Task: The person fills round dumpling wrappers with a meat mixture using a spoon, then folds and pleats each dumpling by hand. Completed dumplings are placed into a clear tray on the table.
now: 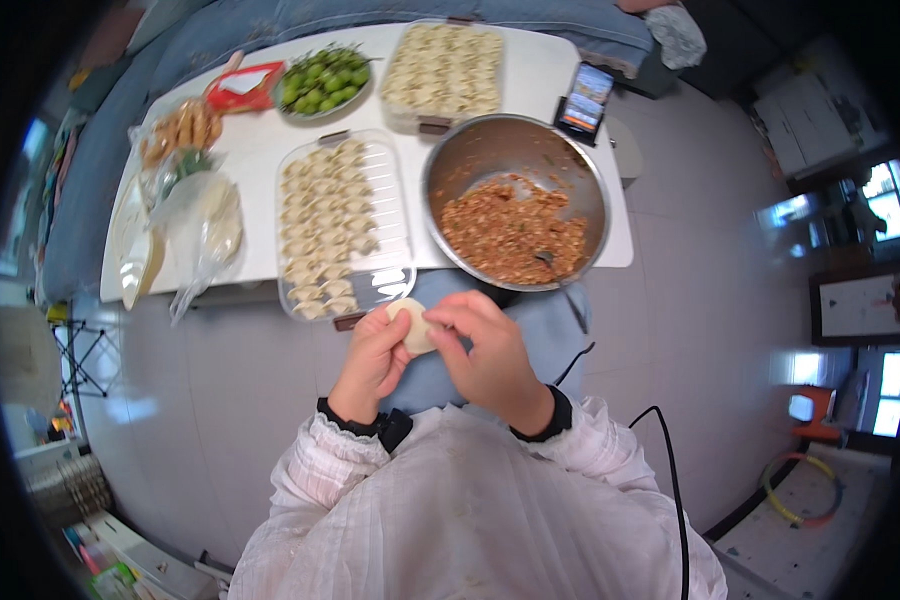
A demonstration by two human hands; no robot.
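Note:
My left hand (375,351) holds a round, pale dumpling wrapper (414,328) between thumb and fingers, above my lap. At the wrapper's right edge are the fingertips of my right hand (487,349), bent with thumb and forefinger close together; whether they pinch it I cannot tell. Just beyond my hands, a clear plastic tray (390,195) holds rows of folded dumplings (326,210), with a bare ribbed strip along its right side. To the right stands a large steel bowl (510,127) of minced filling (514,229), a spoon (546,258) sunk in it.
On the white table (262,161), a second box (427,120) full of dumplings stands behind, beside a plate of green grapes (326,81). A phone on a stand (586,97) occupies the right corner. Plastic bags (214,217) lie left. A black cable (671,465) hangs by my right arm.

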